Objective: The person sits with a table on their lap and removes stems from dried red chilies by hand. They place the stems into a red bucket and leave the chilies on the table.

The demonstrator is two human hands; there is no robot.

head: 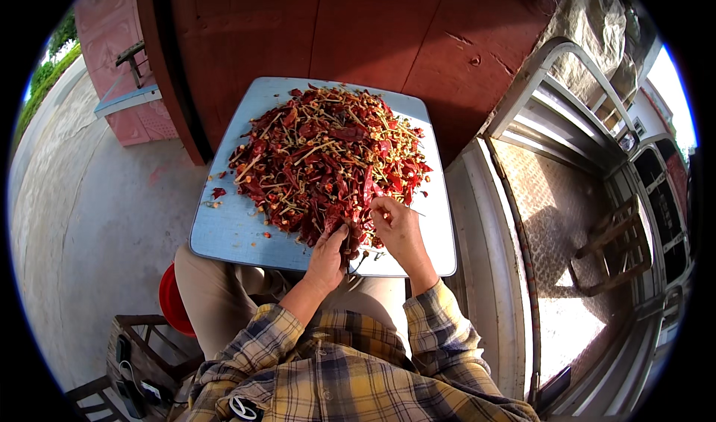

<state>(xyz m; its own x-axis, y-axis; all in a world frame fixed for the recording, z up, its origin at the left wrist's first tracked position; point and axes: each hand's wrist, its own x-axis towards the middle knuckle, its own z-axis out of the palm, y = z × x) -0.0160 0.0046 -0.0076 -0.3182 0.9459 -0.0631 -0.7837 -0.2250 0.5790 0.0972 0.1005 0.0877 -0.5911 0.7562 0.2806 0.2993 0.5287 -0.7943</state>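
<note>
A broad heap of dried red chili peppers (pixel 324 159), mixed with pale stems and seeds, covers much of a light-blue tabletop (pixel 235 237). At the heap's near edge, my left hand (pixel 327 260) grips several dark dried chilies, their lower ends hanging by its fingers. My right hand (pixel 400 234) is just to the right, its thumb and forefinger curled together beside the pile. A thin sliver (pixel 417 212) sticks out past its knuckles; whether the fingers pinch it or anything else is hidden. Below the hands, a thin dark strand (pixel 361 262) lies near the table's front edge.
A dark red wooden panel (pixel 358 30) rises behind the table. On the right is a metal cargo bed (pixel 537 209) with a wooden stool (pixel 621 248) in it. Lower left are a red bucket (pixel 173 299) and a wooden frame (pixel 140 338) with electronic devices (pixel 131 397) and a cable.
</note>
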